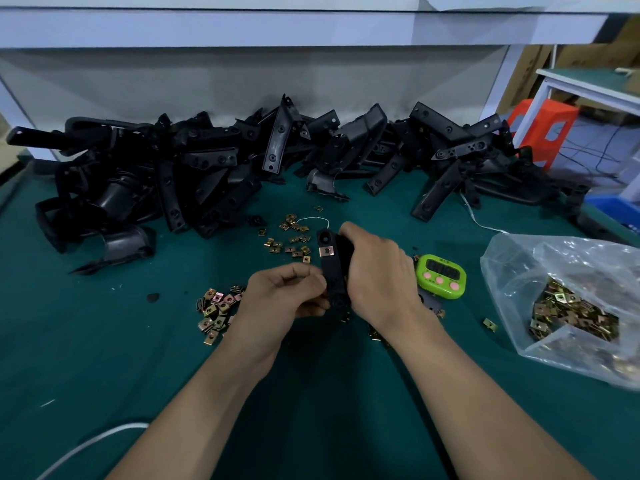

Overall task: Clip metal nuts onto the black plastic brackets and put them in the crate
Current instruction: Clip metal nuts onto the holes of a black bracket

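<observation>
At the centre of the frame the right hand (377, 275) wraps around a black bracket (333, 271) and holds it upright above the green counter (104, 341), its flat face turned to the left, probably so that hand can reach the edge. One metal nut (326, 251) already sits clipped near the bracket's upper end. The left hand (284, 292) has curled fingers, with thumb and forefinger pinching the bracket's lower left edge; whether they hold a second nut is hidden. Loose nuts (216, 308) lie close by at lower left, handy for picking, with more in a plastic bag (519, 258) at right. A heap of brackets (207, 168) waits behind. A blue crate (614, 207) seems to sit at the right edge. The green timer (440, 277) shows no readable digits or brand.
</observation>
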Available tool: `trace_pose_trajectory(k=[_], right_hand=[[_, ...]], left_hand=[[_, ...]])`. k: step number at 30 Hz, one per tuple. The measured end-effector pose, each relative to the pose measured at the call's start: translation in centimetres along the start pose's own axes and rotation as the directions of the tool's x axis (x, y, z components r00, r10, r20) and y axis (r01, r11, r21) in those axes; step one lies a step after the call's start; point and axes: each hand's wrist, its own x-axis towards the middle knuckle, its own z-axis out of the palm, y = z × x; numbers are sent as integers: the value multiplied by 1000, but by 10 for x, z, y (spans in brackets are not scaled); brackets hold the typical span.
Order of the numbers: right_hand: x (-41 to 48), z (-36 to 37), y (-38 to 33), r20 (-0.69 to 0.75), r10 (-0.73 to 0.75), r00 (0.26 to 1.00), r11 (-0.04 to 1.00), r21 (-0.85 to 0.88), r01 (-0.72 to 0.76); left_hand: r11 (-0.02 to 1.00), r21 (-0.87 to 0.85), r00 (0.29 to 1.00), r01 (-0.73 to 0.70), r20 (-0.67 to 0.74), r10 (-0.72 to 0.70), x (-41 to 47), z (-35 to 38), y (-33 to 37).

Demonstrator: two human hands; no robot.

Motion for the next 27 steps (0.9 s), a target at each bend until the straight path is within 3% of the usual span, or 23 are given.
trace_pose_trajectory(k=[4,7,10,13,18,24,27], right_hand=[[0,2,0,8,1,1000,1000,3,-1],[2,2,3,-16,32,999,999,-5,-32],[4,-1,10,-54,92,994,996,-10,-93],[9,-4,15,-71,135,988,989,-44,-139],[11,-4,16,-38,155,987,986,-59,-157],[10,-1,15,-37,140,989,989,-41,-142],[9,1,13,-32,140,990,989,-53,-142]], left_hand=[[999,33,1000,14,2,-14,2,-1,-2],[972,234,995,-33,-83,54,4,-1,-5],[808,581,959,-101,-160,235,4,-5,-6],[618,776,935,-126,-116,336,1,-13,-3],[479,859,956,-181,40,290,3,-14,-9],[294,923,920,-250,131,370,16,-3,-20],[303,925,932,-230,119,342,20,-2,-20]])
